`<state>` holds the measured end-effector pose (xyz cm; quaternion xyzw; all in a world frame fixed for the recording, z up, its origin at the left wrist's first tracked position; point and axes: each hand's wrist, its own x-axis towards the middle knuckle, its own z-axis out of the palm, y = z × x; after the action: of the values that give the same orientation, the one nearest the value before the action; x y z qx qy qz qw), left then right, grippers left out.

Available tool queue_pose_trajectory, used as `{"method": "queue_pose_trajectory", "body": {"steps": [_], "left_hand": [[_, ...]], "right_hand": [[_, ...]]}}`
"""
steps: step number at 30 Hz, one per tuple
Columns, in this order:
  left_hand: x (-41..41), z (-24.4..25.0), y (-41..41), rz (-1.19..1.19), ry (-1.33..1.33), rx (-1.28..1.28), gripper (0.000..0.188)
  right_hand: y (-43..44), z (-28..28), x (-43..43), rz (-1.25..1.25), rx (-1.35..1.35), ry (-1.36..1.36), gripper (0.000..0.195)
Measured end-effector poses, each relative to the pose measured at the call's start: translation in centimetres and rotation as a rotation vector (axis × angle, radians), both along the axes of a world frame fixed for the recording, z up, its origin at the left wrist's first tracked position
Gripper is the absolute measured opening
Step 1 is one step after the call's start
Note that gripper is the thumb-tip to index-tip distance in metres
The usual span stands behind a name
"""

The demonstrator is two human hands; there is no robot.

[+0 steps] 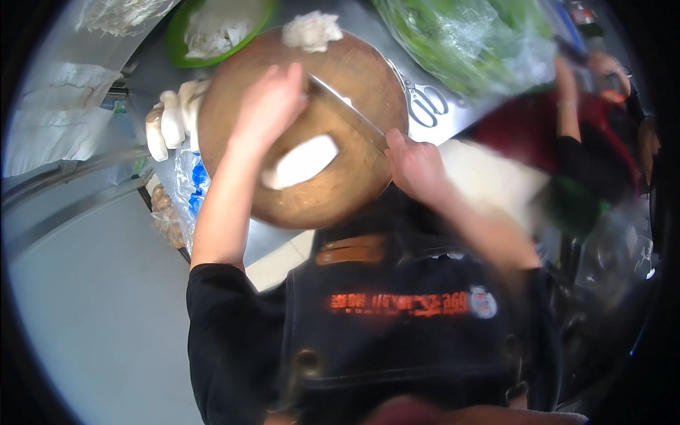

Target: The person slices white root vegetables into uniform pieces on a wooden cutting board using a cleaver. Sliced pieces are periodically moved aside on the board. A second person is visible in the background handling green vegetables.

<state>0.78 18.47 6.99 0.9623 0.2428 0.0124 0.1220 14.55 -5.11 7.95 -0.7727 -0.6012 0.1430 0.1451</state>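
My right hand (417,164) grips the handle of a kitchen knife (353,109). Its blade slants across the round wooden chopping block (366,69). Blurred by motion, my left hand (273,106) hovers over the block's left half near the blade's tip, fingers apart and nothing visible in them. Below the blade lies a thick white piece (305,162), apparently king oyster mushroom. A small heap of white cut pieces (313,33) sits at the block's far edge. Whole king oyster mushrooms (171,119) lie against its left side.
A green basin (178,42) holding white slices (215,40) stands far left. Scissors (411,87) lie right of the block, below a clear bag of green vegetables (462,42). Plastic packaging (194,183) is at left. Another person's arm (567,101) shows at right.
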Motion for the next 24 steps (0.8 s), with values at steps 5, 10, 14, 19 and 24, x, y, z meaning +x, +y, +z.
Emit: {"method": "queue_pose_trajectory", "body": {"steps": [5, 10, 14, 19, 24], "left_hand": [[-1.4, -1.3, 0.7, 0.042, -0.140, -0.213, 0.037], [-2.1, -1.2, 0.2, 0.107, -0.136, -0.207, 0.025], [-2.0, -2.1, 0.0, 0.153, -0.097, -0.165, 0.026], [-1.6, -1.5, -0.4, 0.207, -0.055, -0.197, 0.028], [-1.5, -1.5, -0.4, 0.228, -0.023, -0.199, 0.028]], "right_hand": [[-0.3, 0.0, 0.1, -0.017, 0.024, 0.031, 0.009], [0.0, 0.2, 0.3, -0.008, 0.051, 0.054, 0.010], [0.7, 1.5, 0.1, -0.001, 0.090, 0.077, 0.010], [1.1, 1.7, -0.3, 0.006, 0.092, 0.104, 0.011], [1.3, 2.0, -0.4, 0.009, 0.071, 0.112, 0.012]]}}
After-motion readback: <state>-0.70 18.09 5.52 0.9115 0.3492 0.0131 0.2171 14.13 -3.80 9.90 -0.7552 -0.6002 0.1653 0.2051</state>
